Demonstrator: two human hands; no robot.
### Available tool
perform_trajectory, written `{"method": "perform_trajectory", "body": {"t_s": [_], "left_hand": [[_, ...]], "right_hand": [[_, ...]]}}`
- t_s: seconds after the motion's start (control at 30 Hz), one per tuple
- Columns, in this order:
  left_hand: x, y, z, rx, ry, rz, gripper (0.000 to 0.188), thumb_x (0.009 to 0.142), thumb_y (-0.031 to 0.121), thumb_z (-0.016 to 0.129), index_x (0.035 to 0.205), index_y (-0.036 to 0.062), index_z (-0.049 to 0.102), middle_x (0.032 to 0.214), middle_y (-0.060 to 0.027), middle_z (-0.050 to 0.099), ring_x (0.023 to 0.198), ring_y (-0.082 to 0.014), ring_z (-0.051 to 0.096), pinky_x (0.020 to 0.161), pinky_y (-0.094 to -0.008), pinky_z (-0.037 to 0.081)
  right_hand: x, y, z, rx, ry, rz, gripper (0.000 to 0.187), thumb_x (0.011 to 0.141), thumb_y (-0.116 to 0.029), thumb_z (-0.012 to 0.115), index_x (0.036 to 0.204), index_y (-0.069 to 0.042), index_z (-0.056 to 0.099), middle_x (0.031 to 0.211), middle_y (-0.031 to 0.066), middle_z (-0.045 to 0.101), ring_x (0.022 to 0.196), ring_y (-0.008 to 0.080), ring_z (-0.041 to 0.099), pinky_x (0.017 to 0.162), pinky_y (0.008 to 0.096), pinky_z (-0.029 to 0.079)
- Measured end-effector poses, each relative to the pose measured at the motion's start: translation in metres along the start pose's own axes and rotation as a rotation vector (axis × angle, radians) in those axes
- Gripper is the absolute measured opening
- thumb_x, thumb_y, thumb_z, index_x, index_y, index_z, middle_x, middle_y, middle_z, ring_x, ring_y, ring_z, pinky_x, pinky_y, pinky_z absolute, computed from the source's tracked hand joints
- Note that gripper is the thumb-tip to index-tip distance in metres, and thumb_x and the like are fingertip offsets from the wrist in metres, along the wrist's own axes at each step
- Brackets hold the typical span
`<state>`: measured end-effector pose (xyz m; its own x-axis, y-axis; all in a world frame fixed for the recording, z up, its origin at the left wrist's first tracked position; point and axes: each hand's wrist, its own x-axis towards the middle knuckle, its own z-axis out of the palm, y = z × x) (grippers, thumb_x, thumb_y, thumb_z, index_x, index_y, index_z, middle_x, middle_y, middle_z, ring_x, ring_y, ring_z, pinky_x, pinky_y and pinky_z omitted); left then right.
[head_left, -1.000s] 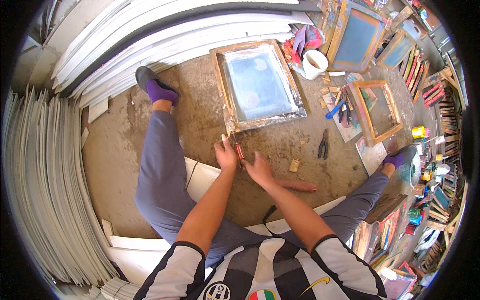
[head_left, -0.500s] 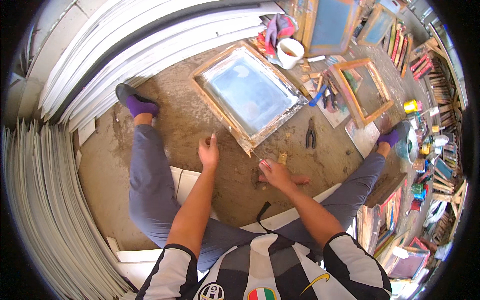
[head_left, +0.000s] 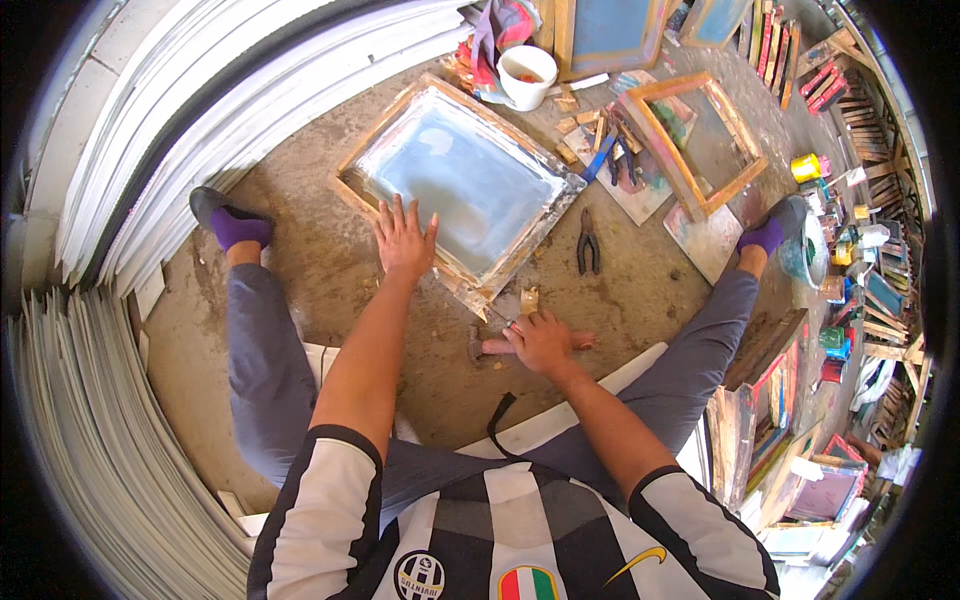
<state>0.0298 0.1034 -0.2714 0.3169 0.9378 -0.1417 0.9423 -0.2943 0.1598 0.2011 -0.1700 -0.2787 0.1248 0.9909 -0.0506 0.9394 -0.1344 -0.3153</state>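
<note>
Head: framed screen (head_left: 475, 180) under L hand (head_left: 405, 240), fwd of R hand (head_left: 545, 343).

On the striped shirt (head_left: 520, 520) we can see a round black-and-white badge (head_left: 418, 577) which carries lettering, a green, white and red shield (head_left: 527, 583), and a yellow curved mark (head_left: 635, 566). On the yellow container (head_left: 806, 168), we cannot read any writing.

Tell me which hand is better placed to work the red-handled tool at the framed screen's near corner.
Probably the right hand: it holds the red-handled tool, whose tip is close to that corner of the framed screen. The left hand is spread over the near-left edge.
</note>
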Motion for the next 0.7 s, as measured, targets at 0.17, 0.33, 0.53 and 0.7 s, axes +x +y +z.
{"method": "perform_trajectory", "body": {"t_s": [0.17, 0.33, 0.53, 0.7], "left_hand": [[0.011, 0.005, 0.023, 0.060, 0.012, -0.079, 0.065, 0.106, 0.058, 0.022, 0.160, 0.0229, 0.029, 0.169, -0.0087, 0.016, 0.156, -0.0353, 0.006, 0.125, -0.0551, 0.007], [0.011, 0.009, 0.016, 0.083, -0.015, -0.077, 0.059, 0.107, 0.052, 0.026, 0.158, 0.0239, 0.032, 0.168, -0.0073, 0.020, 0.155, -0.0342, 0.011, 0.126, -0.0547, 0.007], [0.012, 0.006, 0.007, 0.076, -0.099, -0.104, 0.060, 0.106, 0.050, 0.031, 0.155, 0.0156, 0.036, 0.161, -0.0173, 0.032, 0.151, -0.0345, 0.026, 0.124, -0.0564, 0.011], [-0.004, -0.005, 0.003, 0.121, -0.133, -0.306, 0.065, 0.105, 0.056, 0.028, 0.153, 0.0138, 0.039, 0.157, -0.0227, 0.036, 0.148, -0.0374, 0.030, 0.121, -0.0589, 0.016]], "right_hand": [[0.000, -0.001, -0.005, 0.063, -0.140, 0.048, 0.042, 0.096, -0.048, 0.054, 0.106, -0.010, 0.068, 0.104, 0.0158, 0.068, 0.102, 0.0370, 0.062, 0.084, 0.0532, 0.047], [0.002, -0.002, -0.005, 0.081, -0.156, 0.054, 0.042, 0.096, -0.048, 0.055, 0.104, -0.009, 0.068, 0.100, 0.0144, 0.070, 0.100, 0.0355, 0.063, 0.084, 0.0524, 0.046], [0.016, 0.020, -0.001, -0.074, -0.121, -0.126, 0.034, 0.092, -0.044, 0.063, 0.090, -0.011, 0.067, 0.083, 0.0087, 0.071, 0.084, 0.0302, 0.065, 0.074, 0.0461, 0.045], [0.049, 0.045, -0.024, -0.121, -0.093, -0.284, 0.033, 0.089, -0.044, 0.065, 0.092, -0.012, 0.071, 0.090, 0.0088, 0.070, 0.091, 0.0287, 0.064, 0.075, 0.0450, 0.047]]}}
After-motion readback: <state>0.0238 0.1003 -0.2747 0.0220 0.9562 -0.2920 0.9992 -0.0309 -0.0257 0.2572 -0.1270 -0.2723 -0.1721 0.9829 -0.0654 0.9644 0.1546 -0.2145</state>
